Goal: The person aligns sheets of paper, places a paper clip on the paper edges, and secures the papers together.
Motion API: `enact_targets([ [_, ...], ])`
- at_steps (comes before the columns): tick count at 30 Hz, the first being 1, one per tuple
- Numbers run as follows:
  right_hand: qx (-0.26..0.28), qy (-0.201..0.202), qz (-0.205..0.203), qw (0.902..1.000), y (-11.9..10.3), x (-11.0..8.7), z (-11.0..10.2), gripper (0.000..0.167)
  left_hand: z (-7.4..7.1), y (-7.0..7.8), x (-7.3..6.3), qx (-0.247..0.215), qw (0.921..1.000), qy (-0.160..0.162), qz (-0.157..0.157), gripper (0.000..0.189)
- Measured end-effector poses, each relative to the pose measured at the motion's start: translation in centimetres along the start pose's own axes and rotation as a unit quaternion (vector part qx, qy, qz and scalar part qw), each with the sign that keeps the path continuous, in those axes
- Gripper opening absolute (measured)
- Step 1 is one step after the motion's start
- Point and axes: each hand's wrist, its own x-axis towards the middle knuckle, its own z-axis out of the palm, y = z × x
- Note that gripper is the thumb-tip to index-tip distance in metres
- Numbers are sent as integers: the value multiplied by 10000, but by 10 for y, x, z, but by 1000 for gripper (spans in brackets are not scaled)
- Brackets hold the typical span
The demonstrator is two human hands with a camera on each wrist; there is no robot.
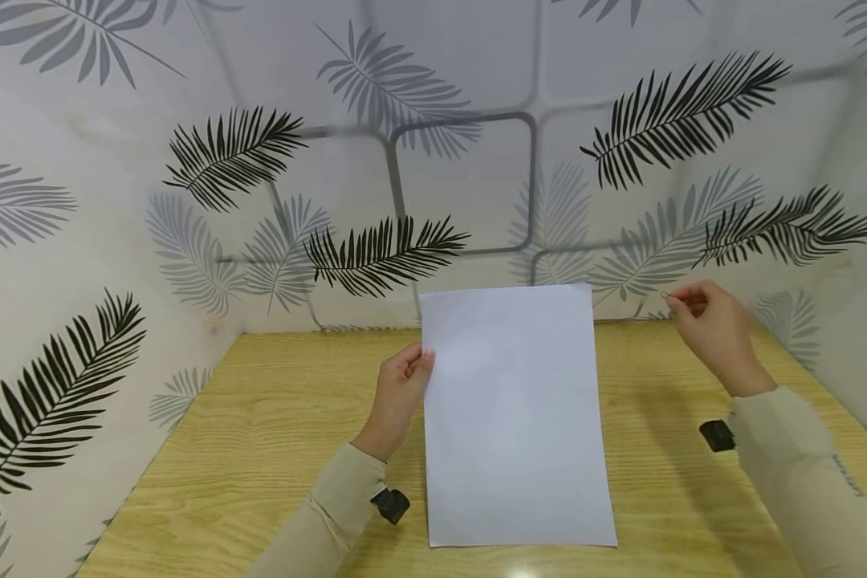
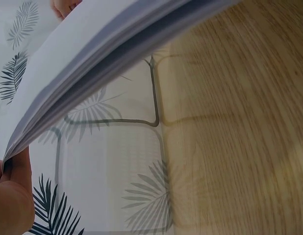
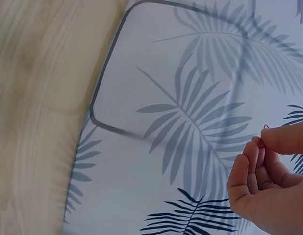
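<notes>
My left hand [image 1: 399, 393] grips a stack of white paper sheets [image 1: 516, 417] by its left edge, thumb on the front. The stack stands tilted above the table, its blank face toward me. In the left wrist view, several layers of the sheets [image 2: 112, 54] fan slightly apart and bow away from the left hand [image 2: 14, 196]. To the right of the paper, my right hand [image 1: 715, 333] is raised and pinches a small paper clip [image 3: 266, 127] between thumb and forefinger. Only a thin reddish wire loop of it shows past the fingertips; the rest is hidden.
A light wood-grain table [image 1: 282, 433] lies below both hands. Pale walls [image 1: 462, 193] with grey and black leaf prints rise along its back and sides. Each forearm wears a beige sleeve, with a small black device [image 1: 392, 506] at the wrist.
</notes>
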Motion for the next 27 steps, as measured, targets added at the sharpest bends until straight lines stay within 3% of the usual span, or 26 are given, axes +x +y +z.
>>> enact_targets([
  [27,594,389,-634,9955,-58,1,3,20,3,1,-1,-7,10000,26,-63,29],
])
